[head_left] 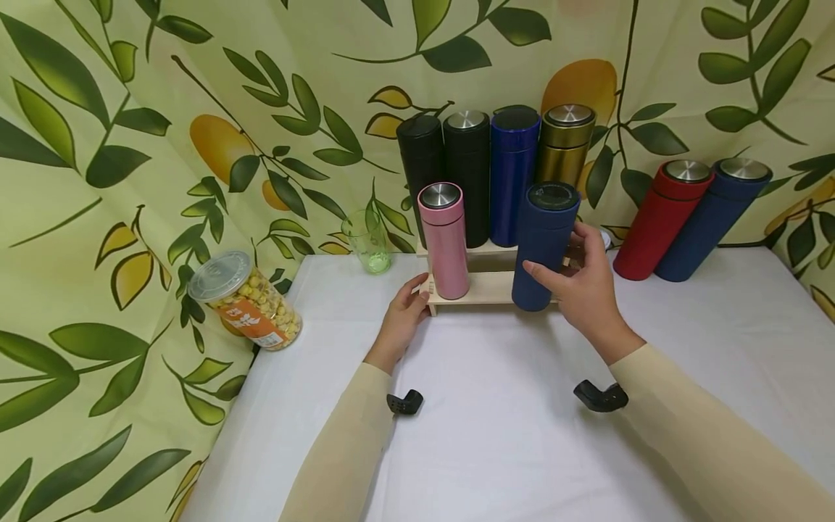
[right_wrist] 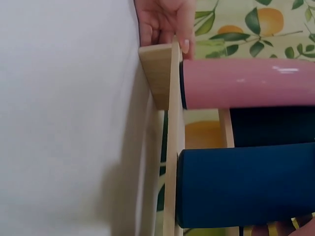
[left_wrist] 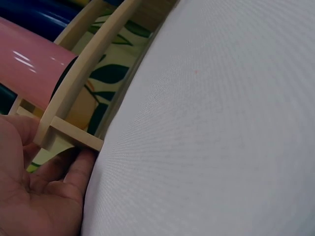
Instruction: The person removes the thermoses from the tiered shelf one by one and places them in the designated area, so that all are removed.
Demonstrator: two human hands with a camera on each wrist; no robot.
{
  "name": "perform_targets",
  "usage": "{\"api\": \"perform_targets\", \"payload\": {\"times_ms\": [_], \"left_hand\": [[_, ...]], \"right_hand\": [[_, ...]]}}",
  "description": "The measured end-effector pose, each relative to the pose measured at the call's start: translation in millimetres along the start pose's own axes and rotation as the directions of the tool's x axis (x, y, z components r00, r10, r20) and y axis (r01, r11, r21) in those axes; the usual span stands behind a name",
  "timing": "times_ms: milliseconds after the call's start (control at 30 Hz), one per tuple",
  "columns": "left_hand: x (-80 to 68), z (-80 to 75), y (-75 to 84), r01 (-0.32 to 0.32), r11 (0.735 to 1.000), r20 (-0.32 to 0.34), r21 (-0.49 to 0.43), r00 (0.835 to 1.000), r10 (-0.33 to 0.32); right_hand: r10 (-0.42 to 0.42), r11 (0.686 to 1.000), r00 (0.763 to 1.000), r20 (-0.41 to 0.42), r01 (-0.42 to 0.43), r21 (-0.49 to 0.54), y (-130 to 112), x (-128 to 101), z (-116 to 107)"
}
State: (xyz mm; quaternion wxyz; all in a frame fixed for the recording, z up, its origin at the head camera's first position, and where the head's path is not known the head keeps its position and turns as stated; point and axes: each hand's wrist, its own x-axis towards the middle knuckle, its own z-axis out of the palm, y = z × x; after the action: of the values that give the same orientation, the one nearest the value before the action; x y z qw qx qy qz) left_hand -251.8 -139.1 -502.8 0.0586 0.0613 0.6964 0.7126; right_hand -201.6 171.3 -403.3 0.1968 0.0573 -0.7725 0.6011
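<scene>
My right hand (head_left: 590,290) grips a navy blue thermos (head_left: 546,246) upright at the right part of the front step of a two-tier wooden rack (head_left: 489,288). In the right wrist view, the base of this thermos meets the step's front edge; whether it rests fully there I cannot tell. At the rack's left end, my left hand (head_left: 403,319) holds the front step, thumb above and fingers below, as the left wrist view shows. A pink thermos (head_left: 446,243) stands on that step beside my left hand. Behind, two black thermoses (head_left: 467,181), a shiny blue one (head_left: 513,181) and a gold one (head_left: 566,148) stand in a row.
To the right, a red thermos (head_left: 662,225) and another blue thermos (head_left: 711,225) stand on the white-covered table (head_left: 496,435). A green glass (head_left: 368,243) is left of the rack. Farther left stands a clear jar of popcorn-like snacks (head_left: 251,304). Leaf-patterned cloth (head_left: 313,65) hangs behind.
</scene>
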Motion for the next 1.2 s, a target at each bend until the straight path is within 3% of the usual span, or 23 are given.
{"api": "perform_targets", "payload": {"times_ms": [533,900,1200], "left_hand": [[0.7,0.9,-1.4,-0.01,1.0,-0.006,-0.027,1.0,0.01],[0.3,-0.2,-2.1,-0.017,0.999,-0.004,-0.028,1.0,0.017],[1.0,0.0,-1.4,-0.009,1.0,-0.001,-0.014,1.0,0.009]], "right_hand": [[0.012,0.988,0.972,-0.235,-0.048,-0.147,15.0,-9.7,-51.1],[0.029,0.974,0.952,-0.304,-0.095,-0.204,23.1,-14.1,-87.7],[0.119,0.952,0.922,-0.37,-0.211,-0.222,31.7,-15.4,-115.7]]}}
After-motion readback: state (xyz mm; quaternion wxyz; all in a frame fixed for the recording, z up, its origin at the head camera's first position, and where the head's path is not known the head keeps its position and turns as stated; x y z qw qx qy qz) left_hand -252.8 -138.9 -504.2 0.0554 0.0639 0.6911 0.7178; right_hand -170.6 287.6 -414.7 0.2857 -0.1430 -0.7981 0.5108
